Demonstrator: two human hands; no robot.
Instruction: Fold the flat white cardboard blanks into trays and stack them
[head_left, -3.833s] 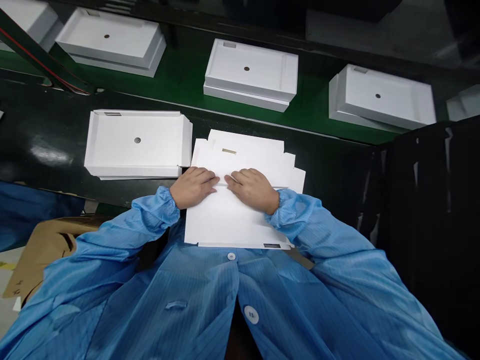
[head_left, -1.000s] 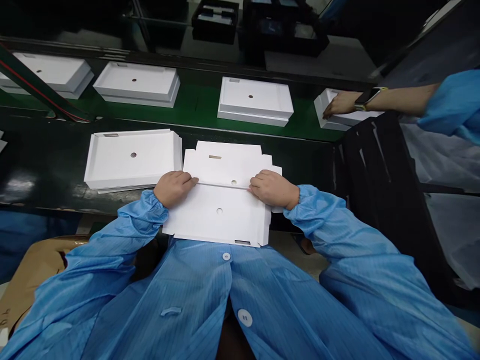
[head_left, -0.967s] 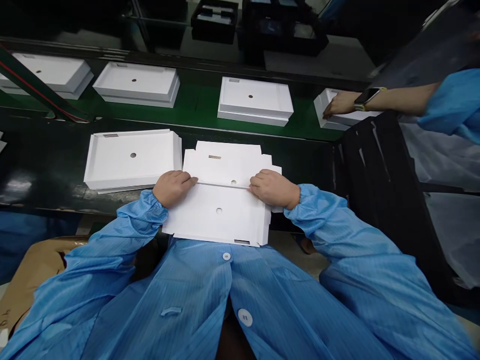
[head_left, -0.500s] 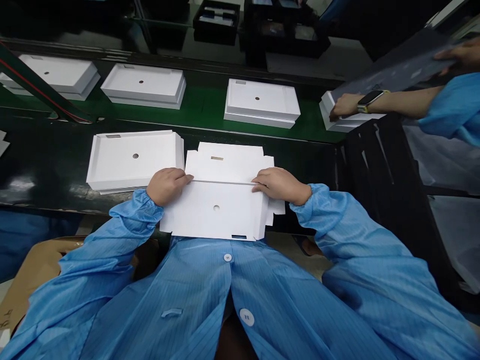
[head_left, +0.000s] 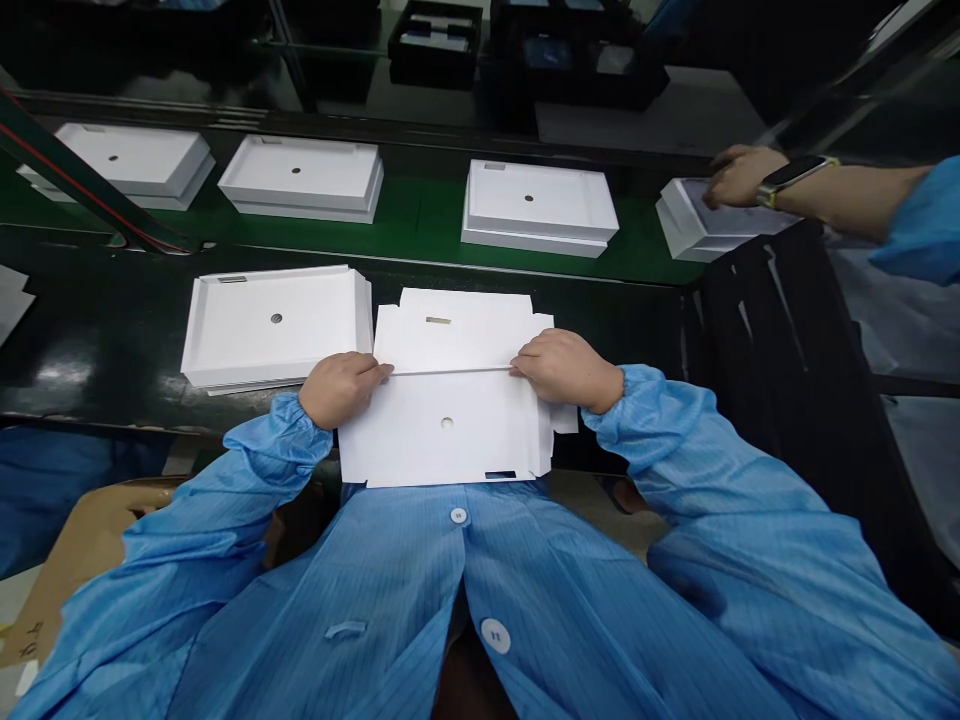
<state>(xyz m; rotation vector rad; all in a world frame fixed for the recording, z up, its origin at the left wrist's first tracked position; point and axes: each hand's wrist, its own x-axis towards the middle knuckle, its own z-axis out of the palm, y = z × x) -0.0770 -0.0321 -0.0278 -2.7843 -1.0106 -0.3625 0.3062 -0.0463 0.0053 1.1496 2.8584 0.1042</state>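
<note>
A white cardboard blank (head_left: 420, 430) lies at the table's near edge, against my blue coat. It has a round hole in the middle, a slot in its far flap and a dark slot near its close edge. My left hand (head_left: 341, 388) pinches the blank at the left end of its crosswise crease. At the crease's right end, my right hand (head_left: 566, 368) grips it with fingers and thumb together. Left of the blank sits a stack of folded white trays (head_left: 315, 325), close beside my left hand.
White boxes (head_left: 536, 200) stand in a row along the green conveyor (head_left: 420, 215) beyond the table. At right, a co-worker's hand (head_left: 746, 178) with a watch rests at another white box. A black divider case (head_left: 765, 330) stands right; a cardboard box (head_left: 82, 530) is lower left.
Both my hands keep their hold along the crease, and the blank has shifted slightly. The co-worker's hand has moved up over the right-hand box, and the dark translucent sheet there has gone.
</note>
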